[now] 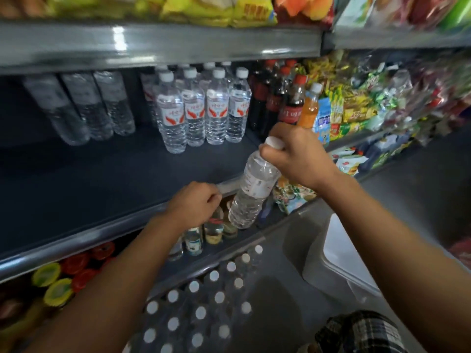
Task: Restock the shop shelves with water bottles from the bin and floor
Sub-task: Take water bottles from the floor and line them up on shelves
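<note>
My right hand (295,154) grips a clear water bottle (251,189) by its white-capped neck, hanging it just off the front edge of the dark middle shelf (102,179). My left hand (193,202) is curled into a fist at that shelf's front rim and holds nothing that I can see. Upright water bottles with red-marked labels (204,110) stand in rows at the back of the shelf, and three plainer bottles (84,105) stand further left. A wrapped pack of several white-capped bottles (201,309) sits on the floor below.
Cola bottles (283,103) and an orange drink (309,110) stand right of the water rows, then snack packets (356,105). A white bin (339,253) sits on the floor at right. Jars and small bottles (211,230) fill the lower shelf. Crisp bags (229,11) line the top shelf.
</note>
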`<state>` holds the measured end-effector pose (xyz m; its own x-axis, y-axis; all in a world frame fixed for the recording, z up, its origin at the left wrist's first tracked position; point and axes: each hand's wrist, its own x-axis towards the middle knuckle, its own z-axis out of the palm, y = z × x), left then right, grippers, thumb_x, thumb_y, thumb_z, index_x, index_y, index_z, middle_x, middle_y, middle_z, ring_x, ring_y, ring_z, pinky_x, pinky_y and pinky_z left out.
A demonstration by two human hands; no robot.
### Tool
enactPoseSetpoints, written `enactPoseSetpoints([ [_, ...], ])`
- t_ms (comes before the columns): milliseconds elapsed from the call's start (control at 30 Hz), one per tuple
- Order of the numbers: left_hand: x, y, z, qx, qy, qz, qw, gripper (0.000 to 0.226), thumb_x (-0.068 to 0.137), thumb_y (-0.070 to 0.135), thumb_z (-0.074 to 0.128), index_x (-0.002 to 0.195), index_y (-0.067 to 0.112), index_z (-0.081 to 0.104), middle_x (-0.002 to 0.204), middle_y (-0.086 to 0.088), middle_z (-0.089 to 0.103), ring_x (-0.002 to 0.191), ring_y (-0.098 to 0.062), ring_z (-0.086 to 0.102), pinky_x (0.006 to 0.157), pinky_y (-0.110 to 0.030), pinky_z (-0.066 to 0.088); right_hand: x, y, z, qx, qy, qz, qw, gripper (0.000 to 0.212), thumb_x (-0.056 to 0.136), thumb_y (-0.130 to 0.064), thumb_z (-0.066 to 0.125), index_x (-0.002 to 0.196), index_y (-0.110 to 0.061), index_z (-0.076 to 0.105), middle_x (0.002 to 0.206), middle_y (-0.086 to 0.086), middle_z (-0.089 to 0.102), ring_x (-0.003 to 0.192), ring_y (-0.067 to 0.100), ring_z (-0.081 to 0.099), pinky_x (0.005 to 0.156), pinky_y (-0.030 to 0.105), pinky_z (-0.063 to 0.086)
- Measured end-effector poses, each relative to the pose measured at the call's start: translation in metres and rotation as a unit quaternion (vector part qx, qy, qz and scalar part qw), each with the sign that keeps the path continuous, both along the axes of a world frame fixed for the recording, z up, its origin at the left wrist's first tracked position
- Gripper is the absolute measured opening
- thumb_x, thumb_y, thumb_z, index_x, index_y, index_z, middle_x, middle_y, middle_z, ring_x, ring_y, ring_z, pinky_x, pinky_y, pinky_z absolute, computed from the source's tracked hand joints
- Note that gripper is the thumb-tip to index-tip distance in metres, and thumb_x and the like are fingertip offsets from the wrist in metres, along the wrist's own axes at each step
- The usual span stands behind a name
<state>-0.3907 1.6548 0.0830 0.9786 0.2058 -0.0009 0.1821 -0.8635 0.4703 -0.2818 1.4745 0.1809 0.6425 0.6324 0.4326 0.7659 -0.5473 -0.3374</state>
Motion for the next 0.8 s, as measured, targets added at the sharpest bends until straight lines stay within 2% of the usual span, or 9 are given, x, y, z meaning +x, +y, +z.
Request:
enactPoseSetpoints([
  [67, -0.014, 0.018, 0.009, -0.004, -0.006, 0.024, 1.000, 0.023, 0.095, 0.028, 0.050, 0.081, 0.015, 0.063, 0.076, -0.005, 0.062, 0.082, -0.030, 0.062, 0.074, -0.040, 0.052, -0.004, 0.020, 0.009, 0.009, 0.004, 0.030, 1.000, 0.027, 0.083, -0.030, 0.060, 0.074, -0.006, 0.050, 0.065, 0.004, 0.052, 0.062, 0.026, 0.049, 0.054, 0.035, 0.035],
  [133, -0.029, 0.036, 0.015, -0.008, -0.008, 0.049, 0.999, 0.023, 0.095, 0.029, 0.049, 0.086, 0.015, 0.066, 0.077, -0.002, 0.062, 0.081, -0.028, 0.062, 0.077, -0.042, 0.052, -0.009, 0.041, 0.015, 0.018, 0.014, 0.056, 0.998, 0.030, 0.084, -0.030, 0.060, 0.072, -0.005, 0.050, 0.063, 0.005, 0.052, 0.059, 0.025, 0.048, 0.052, 0.035, 0.036],
  [233, -0.050, 0.063, 0.020, -0.007, -0.013, 0.086, 0.996, 0.023, 0.095, 0.031, 0.049, 0.086, 0.018, 0.066, 0.077, 0.000, 0.064, 0.079, -0.024, 0.061, 0.077, -0.042, 0.052, -0.017, 0.074, 0.024, 0.021, 0.010, 0.081, 0.996, 0.034, 0.086, -0.035, 0.060, 0.071, -0.007, 0.049, 0.060, -0.003, 0.046, 0.056, 0.018, 0.043, 0.050, 0.031, 0.032],
  [367, -0.074, 0.095, 0.023, -0.004, -0.016, 0.127, 0.992, 0.023, 0.095, 0.032, 0.050, 0.089, 0.019, 0.067, 0.077, 0.001, 0.063, 0.079, -0.026, 0.061, 0.077, -0.042, 0.053, -0.028, 0.123, 0.034, 0.000, -0.024, 0.087, 0.996, 0.043, 0.084, -0.039, 0.059, 0.068, 0.000, 0.049, 0.064, 0.011, 0.052, 0.062, 0.027, 0.048, 0.055, 0.038, 0.039],
  [500, -0.091, 0.117, 0.026, 0.000, -0.026, 0.147, 0.989, 0.022, 0.095, 0.032, 0.050, 0.087, 0.019, 0.066, 0.083, -0.003, 0.067, 0.081, -0.027, 0.062, 0.077, -0.043, 0.053, -0.043, 0.164, 0.037, 0.000, -0.049, 0.093, 0.994, 0.040, 0.079, -0.035, 0.058, 0.059, -0.007, 0.039, 0.058, 0.012, 0.042, 0.058, 0.026, 0.041, 0.051, 0.036, 0.031],
  [633, -0.101, 0.132, 0.032, 0.009, -0.039, 0.156, 0.987, 0.024, 0.095, 0.031, 0.049, 0.085, 0.018, 0.065, 0.082, -0.001, 0.066, 0.082, -0.026, 0.061, 0.076, -0.042, 0.052, -0.051, 0.195, 0.033, 0.021, -0.040, 0.110, 0.993, 0.033, 0.080, -0.033, 0.054, 0.067, -0.003, 0.050, 0.067, 0.015, 0.053, 0.063, 0.031, 0.049, 0.057, 0.040, 0.042],
  [700, -0.103, 0.141, 0.034, 0.012, -0.039, 0.160, 0.986, 0.024, 0.096, 0.032, 0.049, 0.081, 0.019, 0.063, 0.079, 0.000, 0.064, 0.081, -0.026, 0.061, 0.075, -0.040, 0.052, -0.050, 0.210, 0.029, 0.025, -0.043, 0.115, 0.992, 0.032, 0.082, -0.033, 0.054, 0.065, -0.007, 0.050, 0.062, 0.008, 0.048, 0.060, 0.027, 0.045, 0.053, 0.035, 0.037],
  [800, -0.101, 0.155, 0.035, 0.014, -0.037, 0.167, 0.985, 0.023, 0.096, 0.032, 0.049, 0.083, 0.019, 0.063, 0.083, -0.003, 0.065, 0.082, -0.027, 0.061, 0.077, -0.042, 0.052, -0.043, 0.235, 0.025, 0.026, -0.038, 0.093, 0.995, 0.041, 0.085, -0.036, 0.056, 0.055, -0.013, 0.042, 0.052, 0.001, 0.039, 0.051, 0.020, 0.038, 0.046, 0.028, 0.024],
])
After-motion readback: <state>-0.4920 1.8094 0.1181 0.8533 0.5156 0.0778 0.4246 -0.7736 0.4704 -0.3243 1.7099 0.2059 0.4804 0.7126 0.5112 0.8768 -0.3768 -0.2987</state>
